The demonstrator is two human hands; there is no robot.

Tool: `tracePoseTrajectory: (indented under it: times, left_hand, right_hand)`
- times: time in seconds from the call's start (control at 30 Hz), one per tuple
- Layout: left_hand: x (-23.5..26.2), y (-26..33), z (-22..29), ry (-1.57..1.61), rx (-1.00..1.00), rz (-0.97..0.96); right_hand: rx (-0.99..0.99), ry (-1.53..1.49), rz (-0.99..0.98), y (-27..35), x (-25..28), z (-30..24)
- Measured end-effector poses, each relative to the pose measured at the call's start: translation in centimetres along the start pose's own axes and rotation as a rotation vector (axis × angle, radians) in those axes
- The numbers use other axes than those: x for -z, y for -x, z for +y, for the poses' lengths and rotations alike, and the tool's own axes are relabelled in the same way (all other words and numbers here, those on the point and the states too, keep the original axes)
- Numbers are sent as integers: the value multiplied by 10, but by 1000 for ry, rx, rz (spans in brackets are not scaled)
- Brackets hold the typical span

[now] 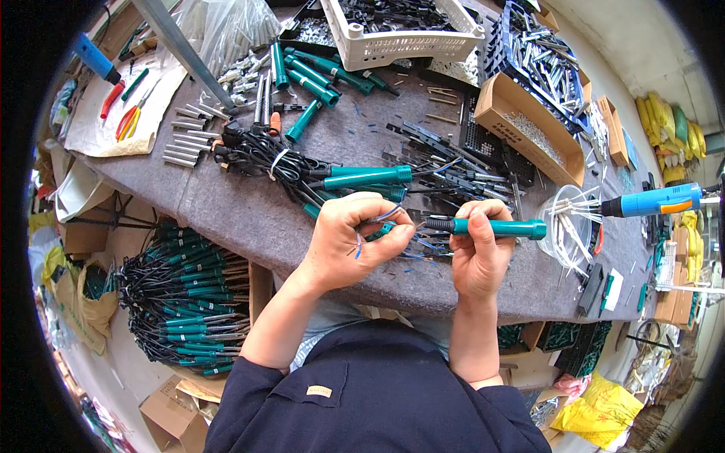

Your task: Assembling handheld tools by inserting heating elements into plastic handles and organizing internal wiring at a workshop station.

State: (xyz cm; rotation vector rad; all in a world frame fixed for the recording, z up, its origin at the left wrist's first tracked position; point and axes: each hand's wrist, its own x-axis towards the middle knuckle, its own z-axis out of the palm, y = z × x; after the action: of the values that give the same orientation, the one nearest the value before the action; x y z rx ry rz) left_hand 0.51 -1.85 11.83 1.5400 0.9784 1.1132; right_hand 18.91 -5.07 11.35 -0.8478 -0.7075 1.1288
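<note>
My right hand (482, 245) is closed around a green tubular handle (521, 229), held level, its black ribbed sleeve (440, 224) pointing left. Facing that sleeve, my left hand (351, 240) pinches thin wires (357, 246) with blue and brown ends. Something green also shows between its fingers, too small a part to name. A narrow gap separates the two hands. Just beyond them on the bench lie more green handles (366, 177) with a bundle of black cables (276, 162). Dark narrow strips (445, 147) are heaped behind my right hand.
A white plastic crate (408, 47) and an open cardboard box (521, 136) stand at the back. On the right, a clear tub (555, 230) of white sticks sits near a hanging blue power screwdriver (653, 200). Metal tubes (181, 151) lie left. Finished-looking corded green handles (192, 302) are stacked below the bench.
</note>
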Motion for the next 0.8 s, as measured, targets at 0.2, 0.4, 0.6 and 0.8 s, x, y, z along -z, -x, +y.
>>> tracePoseTrajectory:
  times: [0.2, 0.4, 0.6, 0.8]
  left_hand:
    - [9, -1, 3, 18, 29, -95]
    - [15, -4, 2, -8, 33, -261]
    - [17, -4, 3, -44, 3, -295]
    - [19, -6, 5, -53, 3, -312]
  right_hand:
    - [-38, 45, -62, -6, 3, -6]
    - [-95, 97, -104, -11, 6, -11]
    - [-172, 183, -138, -13, 3, -17]
    - [-210, 238, -199, -15, 4, -22]
